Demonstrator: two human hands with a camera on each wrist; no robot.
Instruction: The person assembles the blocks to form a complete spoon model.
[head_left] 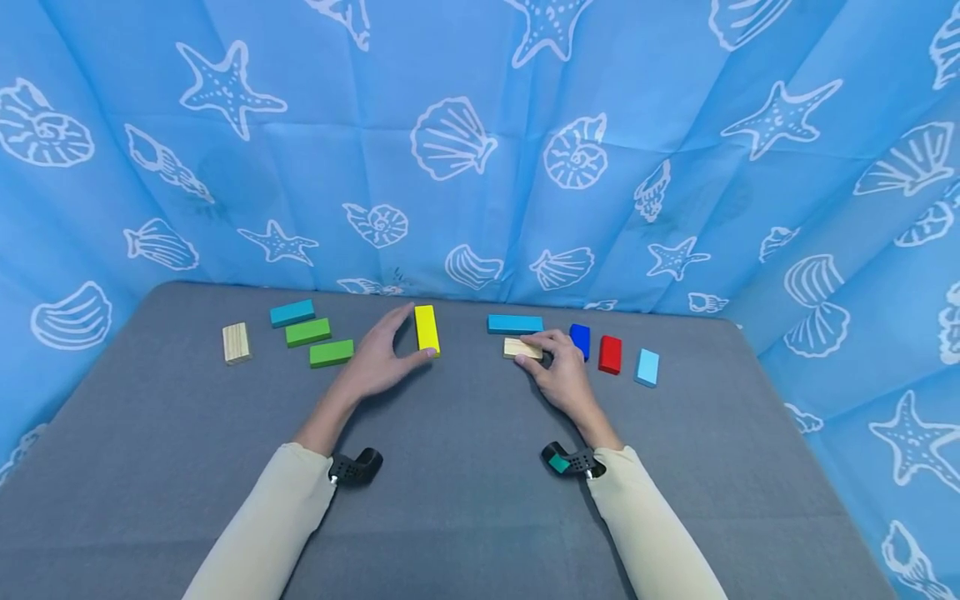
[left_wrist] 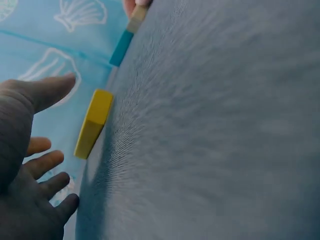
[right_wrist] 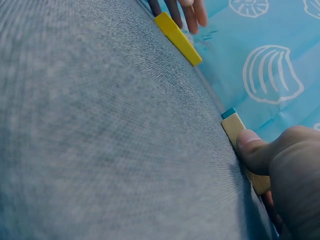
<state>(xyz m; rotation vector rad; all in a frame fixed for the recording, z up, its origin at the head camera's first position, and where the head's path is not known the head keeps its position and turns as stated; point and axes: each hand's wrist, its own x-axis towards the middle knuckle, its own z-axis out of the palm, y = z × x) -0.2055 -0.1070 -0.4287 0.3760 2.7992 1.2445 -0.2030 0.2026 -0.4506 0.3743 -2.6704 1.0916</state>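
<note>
In the head view my left hand [head_left: 381, 357] is spread beside a yellow block [head_left: 427, 328]. The left wrist view shows a gap between its thumb and that block. My right hand [head_left: 561, 372] pinches a plain wooden block [head_left: 513, 347] between thumb and fingers, low over the grey cloth. Just behind this one lies a long blue block [head_left: 515, 324]. A dark blue block [head_left: 580, 340] is close by the right hand's fingers, partly hidden. Left of the left hand lie two green blocks [head_left: 331, 353] and a teal block [head_left: 292, 313].
A grey cloth [head_left: 465, 483] covers the table. Another plain wooden block [head_left: 237, 343] lies at the far left. To the right are a red block [head_left: 611, 355] and a light blue block [head_left: 647, 367]. A blue shell-patterned curtain [head_left: 495, 200] hangs behind the table.
</note>
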